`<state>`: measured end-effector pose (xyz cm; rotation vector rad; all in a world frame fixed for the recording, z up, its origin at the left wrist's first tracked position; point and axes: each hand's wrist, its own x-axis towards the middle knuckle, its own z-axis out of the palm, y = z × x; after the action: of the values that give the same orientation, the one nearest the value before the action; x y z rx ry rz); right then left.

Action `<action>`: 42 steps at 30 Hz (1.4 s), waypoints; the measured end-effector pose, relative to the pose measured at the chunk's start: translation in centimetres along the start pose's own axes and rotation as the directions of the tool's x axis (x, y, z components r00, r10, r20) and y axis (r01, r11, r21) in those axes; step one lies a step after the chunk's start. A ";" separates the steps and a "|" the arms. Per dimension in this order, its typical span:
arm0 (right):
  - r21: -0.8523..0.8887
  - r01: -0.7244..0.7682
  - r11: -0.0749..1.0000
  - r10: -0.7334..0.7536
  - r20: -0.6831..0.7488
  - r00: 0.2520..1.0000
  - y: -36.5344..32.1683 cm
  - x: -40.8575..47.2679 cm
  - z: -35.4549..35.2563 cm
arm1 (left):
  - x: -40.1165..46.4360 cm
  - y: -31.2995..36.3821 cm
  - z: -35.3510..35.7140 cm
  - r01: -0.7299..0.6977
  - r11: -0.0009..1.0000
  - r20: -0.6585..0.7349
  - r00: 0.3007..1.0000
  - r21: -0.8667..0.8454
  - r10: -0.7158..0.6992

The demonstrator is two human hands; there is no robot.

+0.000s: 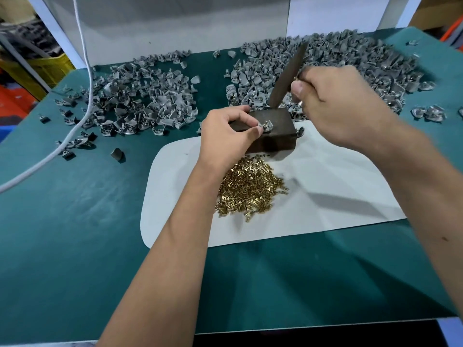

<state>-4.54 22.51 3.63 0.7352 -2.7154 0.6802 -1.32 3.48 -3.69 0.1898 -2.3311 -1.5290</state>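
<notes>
Here my left hand (226,132) pinches a small grey part (266,125) atop the dark block (278,136); my right hand (333,101), at two o'clock, grips a blurred flat bar (288,76). Brass pins (250,189) heap at six o'clock, grey piles (140,101) at eleven; my own grip hides the part's left edge.

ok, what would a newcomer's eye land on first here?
Centre stage: the left hand pinches a small grey part on top of a dark block, while the right hand grips a flat dark bar raised over it. Just in front, a pile of brass pins glints on a white sheet. Behind, grey parts lie in a left heap and a right heap on the green mat.
</notes>
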 end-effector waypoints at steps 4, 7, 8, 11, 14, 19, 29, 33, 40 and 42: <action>-0.159 0.032 0.987 -0.032 0.005 0.999 -1.1 -0.6 1.0 | 0.1 0.1 0.0 0.005 1.000 0.004 1.000 0.000 -0.005; -0.304 0.059 0.951 -0.011 0.157 0.988 -1.8 -0.3 0.9 | 0.1 0.2 0.0 0.012 1.000 0.003 1.000 -0.009 -0.012; -0.292 0.052 0.955 -0.010 0.143 0.990 -1.8 0.1 0.4 | 0.1 0.2 0.0 0.016 1.000 0.003 1.000 -0.016 -0.016; -0.121 0.028 0.992 -0.041 -0.110 0.993 -1.5 0.4 -0.2 | 0.1 0.1 0.0 0.020 1.000 0.003 1.000 -0.019 -0.020; -0.221 0.018 0.975 -0.005 0.060 0.998 -1.7 -0.5 1.2 | 0.1 0.1 -0.1 0.025 1.000 0.013 1.000 -0.018 -0.025; -0.294 0.010 0.956 0.002 0.041 0.999 -0.9 0.4 0.3 | 0.0 0.3 -0.2 0.037 0.999 0.024 0.999 -0.018 -0.036; -0.304 0.031 0.952 -0.032 0.000 0.999 -1.2 0.8 -0.2 | 0.2 0.0 -0.2 0.049 0.998 0.033 0.998 -0.044 -0.048; -0.259 0.013 0.966 -0.003 0.041 0.999 -2.0 -0.5 1.5 | 0.3 -0.1 -0.2 0.043 0.998 0.030 0.999 -0.046 -0.041; -0.281 0.040 0.959 -0.064 -0.078 0.995 -1.5 0.2 0.0 | 0.2 0.0 -0.3 0.040 0.998 0.044 0.998 -0.054 -0.038; -0.274 0.057 0.960 -0.043 0.054 0.998 -1.9 -0.5 1.2 | 0.1 0.2 -0.4 0.039 0.998 0.041 0.998 -0.050 -0.037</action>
<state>-3.27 20.71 3.17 0.7548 -2.7442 0.2669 -1.26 3.20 -3.38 0.1934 -2.3287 -1.6229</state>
